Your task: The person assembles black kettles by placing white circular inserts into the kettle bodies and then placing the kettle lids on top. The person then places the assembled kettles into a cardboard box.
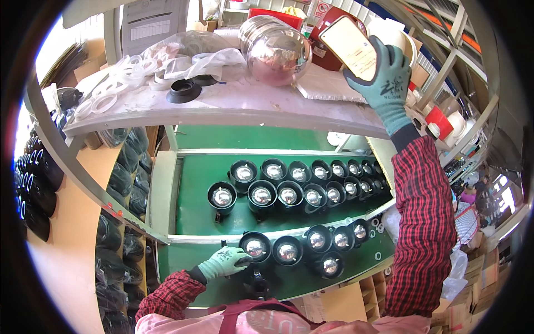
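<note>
My right hand (pixel 389 83), in a grey-green glove, is raised at the upper right above the shelf. Its fingers and thumb close round the edges of a smartphone (pixel 350 49) with a lit, pale yellow screen. Low on the left, my left hand (pixel 223 263), in a pale green glove, has its fingers curled against the side of a black pot (pixel 255 247) with a shiny metal inside. Part of that grip is hidden. More such black pots (pixel 287 251) stand to its right, and a dark part (pixel 257 285) lies close to my body.
Rows of black pots (pixel 261 195) stand on the green conveyor belt (pixel 194 167). The shelf (pixel 250 108) above holds white rings (pixel 104 103), a black ring (pixel 183 91) and mirrored metal shells (pixel 278 53). Wrapped black items (pixel 108 234) are stacked left; cardboard (pixel 478 289) lies lower right.
</note>
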`<control>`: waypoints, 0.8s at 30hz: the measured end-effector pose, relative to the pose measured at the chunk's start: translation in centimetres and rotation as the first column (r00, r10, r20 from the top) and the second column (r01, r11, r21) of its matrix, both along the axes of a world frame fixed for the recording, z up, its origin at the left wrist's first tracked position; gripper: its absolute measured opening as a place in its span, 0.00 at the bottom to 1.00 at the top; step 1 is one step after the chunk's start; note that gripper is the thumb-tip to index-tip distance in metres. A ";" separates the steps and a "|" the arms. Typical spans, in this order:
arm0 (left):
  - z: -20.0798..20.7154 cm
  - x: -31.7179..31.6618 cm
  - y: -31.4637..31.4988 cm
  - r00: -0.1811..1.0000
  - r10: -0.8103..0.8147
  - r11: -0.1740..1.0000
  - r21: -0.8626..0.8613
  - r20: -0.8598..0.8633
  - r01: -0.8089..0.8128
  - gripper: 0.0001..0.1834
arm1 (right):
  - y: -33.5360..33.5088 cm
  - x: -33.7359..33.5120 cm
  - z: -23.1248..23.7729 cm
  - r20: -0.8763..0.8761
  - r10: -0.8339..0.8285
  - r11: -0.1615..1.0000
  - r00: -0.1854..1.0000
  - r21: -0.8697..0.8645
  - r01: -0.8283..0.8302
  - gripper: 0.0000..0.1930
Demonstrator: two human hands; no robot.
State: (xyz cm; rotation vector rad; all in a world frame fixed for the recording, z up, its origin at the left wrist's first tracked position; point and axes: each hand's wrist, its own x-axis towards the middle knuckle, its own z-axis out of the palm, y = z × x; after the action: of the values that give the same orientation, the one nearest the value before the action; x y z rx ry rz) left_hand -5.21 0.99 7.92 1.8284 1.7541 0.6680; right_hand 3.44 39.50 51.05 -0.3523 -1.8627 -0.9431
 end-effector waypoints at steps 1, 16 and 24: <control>0.0 0.0 0.0 1.000 -0.001 1.000 -0.015 -0.011 0.000 0.17 | 0.2 0.3 -0.1 -0.040 0.060 0.997 0.997 0.047 -0.058 0.49; -0.7 0.4 -0.2 0.999 0.002 0.999 0.050 0.033 -0.004 0.16 | -1.5 0.9 -0.2 -0.119 0.235 0.972 0.965 0.051 -0.231 0.47; -0.1 0.5 -1.2 0.996 0.080 0.994 0.071 0.041 -0.083 0.15 | 3.1 -3.8 -1.6 0.310 -0.004 0.775 0.951 -0.599 0.199 0.49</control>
State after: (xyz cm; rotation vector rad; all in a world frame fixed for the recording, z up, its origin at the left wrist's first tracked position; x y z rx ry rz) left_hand -4.69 -0.17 7.85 1.7877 1.8087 0.8039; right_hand -0.33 42.58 49.42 -0.7571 -2.4377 -0.4190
